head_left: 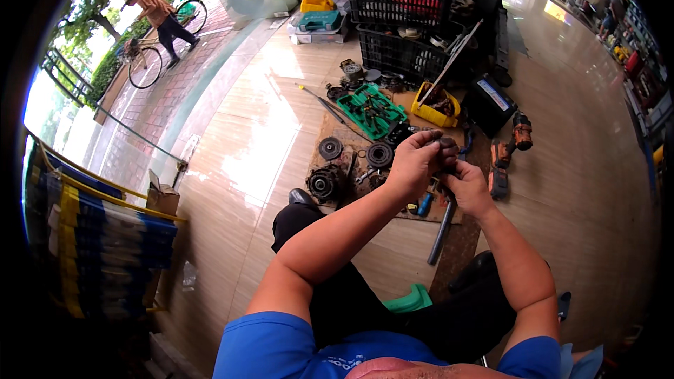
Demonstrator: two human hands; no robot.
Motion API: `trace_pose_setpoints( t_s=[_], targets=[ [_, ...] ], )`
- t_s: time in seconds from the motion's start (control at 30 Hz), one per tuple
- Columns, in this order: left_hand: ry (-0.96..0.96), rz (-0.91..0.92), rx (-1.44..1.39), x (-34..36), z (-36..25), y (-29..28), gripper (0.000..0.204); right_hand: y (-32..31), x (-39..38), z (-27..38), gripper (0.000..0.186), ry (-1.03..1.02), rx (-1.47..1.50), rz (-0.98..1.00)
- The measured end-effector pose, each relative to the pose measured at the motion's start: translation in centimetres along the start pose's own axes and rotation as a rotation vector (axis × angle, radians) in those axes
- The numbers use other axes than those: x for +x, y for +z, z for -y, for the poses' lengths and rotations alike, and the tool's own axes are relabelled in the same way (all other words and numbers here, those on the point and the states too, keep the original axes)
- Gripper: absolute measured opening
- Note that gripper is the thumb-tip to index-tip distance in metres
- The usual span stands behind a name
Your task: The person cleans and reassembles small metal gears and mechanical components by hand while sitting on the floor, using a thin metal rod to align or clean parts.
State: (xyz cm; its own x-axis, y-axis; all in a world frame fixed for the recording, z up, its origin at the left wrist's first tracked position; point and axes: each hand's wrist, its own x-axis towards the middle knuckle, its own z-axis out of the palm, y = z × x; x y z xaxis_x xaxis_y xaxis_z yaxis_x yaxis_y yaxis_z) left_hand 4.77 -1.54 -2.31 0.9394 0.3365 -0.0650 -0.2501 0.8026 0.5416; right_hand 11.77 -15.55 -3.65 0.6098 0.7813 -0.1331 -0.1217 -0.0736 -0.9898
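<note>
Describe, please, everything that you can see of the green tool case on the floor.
The green tool case looks like moulded plastic, bright and roughly rectangular. It lies open and face up, turned diagonally in the view, with many dark tools spread inside; they are too small to identify one by one. It is beyond the hands, left of the yellow bin. Neither the left hand nor the right hand touches it. Whether its latches are intact cannot be told.
</note>
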Motion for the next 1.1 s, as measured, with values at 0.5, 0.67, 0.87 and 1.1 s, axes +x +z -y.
trace_pose_setpoints(
  t_s=[0.5, 0.67, 0.87, 1.1],
  targets=[
    [-0.096, 0.122, 0.084, 0.3, 0.1, 1.0, 0.024, -2.3, 0.0, 1.3, 0.021, -0.16, -0.096, 0.095],
    [-0.169, 0.139, 0.131, 0.1, -0.1, 1.6, 0.023, -3.0, -0.6, 1.9, 0.015, -0.265, -0.262, 0.182],
    [-0.179, 0.16, 0.17, -0.1, -0.4, 1.3, 0.022, -2.4, -1.4, 3.4, 0.013, -0.193, -0.291, 0.176],
    [-0.175, 0.147, 0.163, 0.0, -0.2, 1.3, 0.019, -2.6, -1.0, 2.7, 0.019, -0.304, -0.408, 0.123]
  ],
)
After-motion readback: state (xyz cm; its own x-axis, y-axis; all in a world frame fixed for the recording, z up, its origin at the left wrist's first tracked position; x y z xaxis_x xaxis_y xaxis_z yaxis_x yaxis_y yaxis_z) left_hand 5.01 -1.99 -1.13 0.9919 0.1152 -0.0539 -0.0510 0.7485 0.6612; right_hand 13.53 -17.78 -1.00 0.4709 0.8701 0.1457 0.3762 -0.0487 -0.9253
